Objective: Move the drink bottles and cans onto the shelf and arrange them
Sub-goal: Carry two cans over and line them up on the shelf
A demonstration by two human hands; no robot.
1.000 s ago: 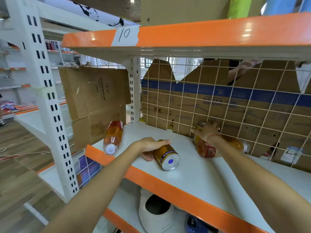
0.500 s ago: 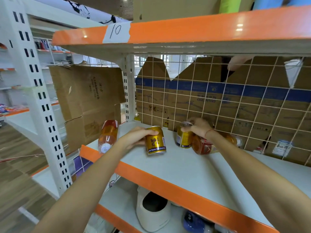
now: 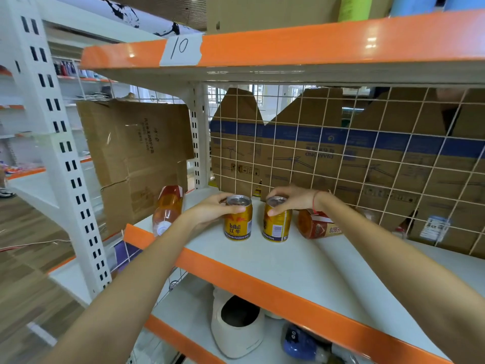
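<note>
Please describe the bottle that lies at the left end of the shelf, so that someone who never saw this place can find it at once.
Find the white shelf with the orange front edge, under the paper label "10". At its left end, before a brown cardboard sheet, lies the bottle. Unlike the two upright gold cans held beside it, it lies on its side, clear with amber drink, white cap toward the viewer.

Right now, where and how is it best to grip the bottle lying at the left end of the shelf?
Probably around its middle, from above: the bottle lies on its side, white cap toward the shelf's front edge, its body clear of both cans.
</note>
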